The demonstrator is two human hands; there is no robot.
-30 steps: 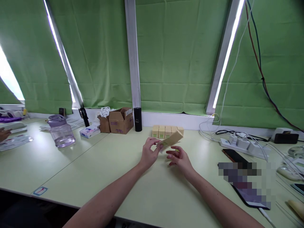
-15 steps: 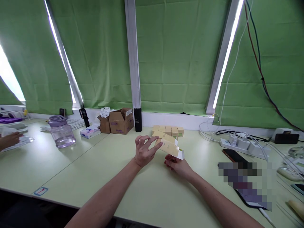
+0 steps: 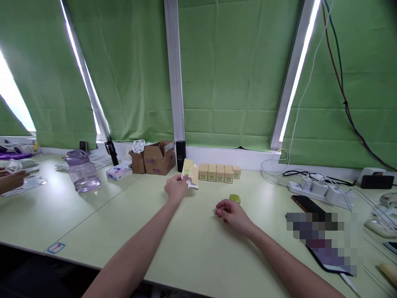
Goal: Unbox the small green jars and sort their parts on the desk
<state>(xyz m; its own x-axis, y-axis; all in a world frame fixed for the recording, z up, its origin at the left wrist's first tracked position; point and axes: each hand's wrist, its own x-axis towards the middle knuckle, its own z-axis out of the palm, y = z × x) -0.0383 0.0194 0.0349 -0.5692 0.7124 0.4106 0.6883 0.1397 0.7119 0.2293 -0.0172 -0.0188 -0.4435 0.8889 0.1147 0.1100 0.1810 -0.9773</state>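
My left hand [image 3: 176, 188] is closed on a small yellow-tan carton [image 3: 192, 171] with a green label and white flaps standing out at its lower end. The carton is held up at the left of a row of similar small cartons [image 3: 216, 173]. On the table, just past the knuckles of my right hand [image 3: 231, 214], lies a small green rounded case [image 3: 235, 198]. That hand rests low with its fingers loosely bent and apart, and nothing shows in them. Whether its fingers touch the case is hard to see.
A black cylinder [image 3: 180, 155] and an open cardboard box [image 3: 159, 158] stand at the back. To the left are a tissue pack [image 3: 119, 171], a clear jug [image 3: 83, 176] and another person's hand [image 3: 12, 181]. On the right lie a power strip [image 3: 321, 194], phones and cables.
My left hand has moved left and away from me with the carton, which has turned. The green case now lies in view on the table. My right hand has barely moved.
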